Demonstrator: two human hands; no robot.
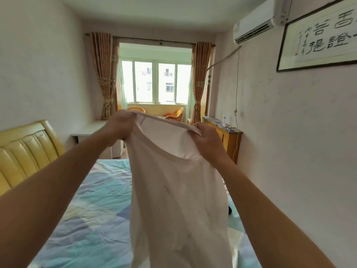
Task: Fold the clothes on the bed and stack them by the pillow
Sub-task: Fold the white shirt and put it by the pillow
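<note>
A white garment (177, 200) hangs in the air in front of me, over the bed (90, 219) with its blue patterned sheet. My left hand (120, 126) grips the garment's top edge at the left. My right hand (207, 142) grips the same edge at the right. The opening of the garment sags between the two hands, and the cloth falls down past the bottom of the view. No pillow and no other clothes are in view.
A yellow padded headboard (27, 149) stands at the left. A white desk (90, 128) sits past it. A wooden cabinet (229, 138) stands against the right wall. Wicker chairs (175, 114) and a curtained window (154, 82) lie at the far end.
</note>
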